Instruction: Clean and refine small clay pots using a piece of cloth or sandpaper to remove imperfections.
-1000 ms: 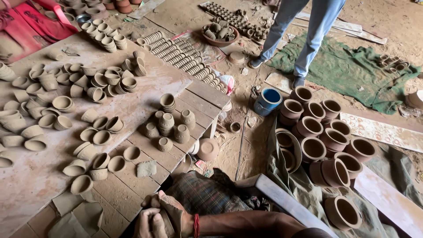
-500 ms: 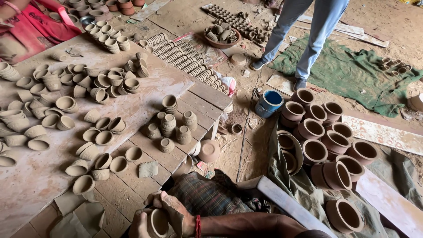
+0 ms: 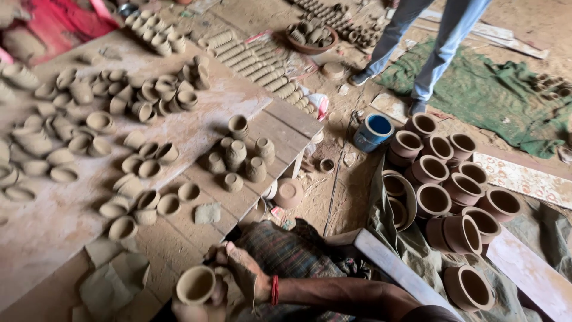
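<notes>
Small clay cup (image 3: 195, 285) at bottom edge, just off desk (image 3: 53, 220) corner. Right hand (image 3: 244, 271) grip pinching cup rim; left hand (image 3: 193, 307) cupping base, closure unclear. Risk: unfired wall deforming under pinch; cup slipping onto clay bowls (image 3: 143, 203) nearby.

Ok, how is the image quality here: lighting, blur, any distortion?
Head view: soft, even light, no glare, weak shadows. The small clay cup and both hands, left hand and right hand, are fairly sharp; cups at the far left edge smear and the wide lens stretches the corners.
</notes>
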